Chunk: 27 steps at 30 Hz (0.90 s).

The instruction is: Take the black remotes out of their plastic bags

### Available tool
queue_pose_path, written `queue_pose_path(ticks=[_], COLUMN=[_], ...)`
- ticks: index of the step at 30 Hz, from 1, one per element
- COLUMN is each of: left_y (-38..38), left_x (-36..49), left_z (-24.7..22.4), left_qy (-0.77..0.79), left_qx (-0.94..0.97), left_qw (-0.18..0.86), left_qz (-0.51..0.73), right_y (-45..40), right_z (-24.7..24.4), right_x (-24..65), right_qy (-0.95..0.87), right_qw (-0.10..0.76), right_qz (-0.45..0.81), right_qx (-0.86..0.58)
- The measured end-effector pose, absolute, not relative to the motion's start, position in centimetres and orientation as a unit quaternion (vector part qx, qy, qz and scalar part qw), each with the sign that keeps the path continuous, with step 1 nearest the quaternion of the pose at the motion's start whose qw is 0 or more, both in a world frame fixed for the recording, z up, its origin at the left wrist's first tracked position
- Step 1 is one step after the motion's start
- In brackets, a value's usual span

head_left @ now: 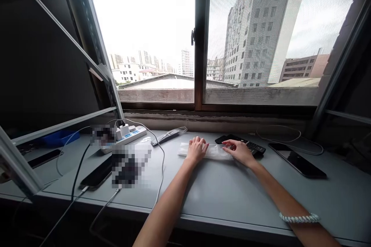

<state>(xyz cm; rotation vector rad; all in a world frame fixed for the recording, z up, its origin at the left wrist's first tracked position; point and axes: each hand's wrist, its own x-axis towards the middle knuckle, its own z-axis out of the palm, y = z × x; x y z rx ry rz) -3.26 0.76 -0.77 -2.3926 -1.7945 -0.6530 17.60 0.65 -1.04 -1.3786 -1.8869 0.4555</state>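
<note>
A clear plastic bag [216, 151], or a flat stack of them, lies on the grey tabletop in front of me. My left hand [197, 149] rests palm down on its left part, fingers bent over it and the thumb apart. At the right end, my right hand [240, 152] has thumb and index finger brought together on the plastic in a pinch. The fingertips partly hide the film there. Just behind my right hand, black remote controls [257, 148] lie partly covered by it.
A phone [298, 160] lies at the right, near a loose white cable [308, 143]. On the left are a plugged-in phone [97, 171], a white power strip [135, 134] and a blue tray [60, 137]. Another plastic-wrapped item [169, 136] lies behind. Metal shelf posts [101, 58] frame the window.
</note>
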Motion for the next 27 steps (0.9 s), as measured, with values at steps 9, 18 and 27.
queue_pose_path(ticks=[9, 18, 27], left_y=[0.4, 0.5, 0.6], left_x=[-2.6, -2.5, -2.4], left_z=[-1.5, -1.8, -1.8], left_qy=[-0.570, -0.603, -0.616], left_qx=[-0.800, -0.781, -0.770], left_qw=[0.015, 0.024, 0.033], left_qz=[-0.186, -0.161, -0.162], right_y=[-0.4, -0.5, -0.4], right_z=[0.1, -0.4, -0.8], right_x=[16.9, 16.9, 17.1], right_qy=[-0.766, -0.817, -0.825], right_qw=[0.372, 0.307, 0.264], right_qz=[0.134, 0.141, 0.175], right_qx=[-0.507, -0.468, -0.467])
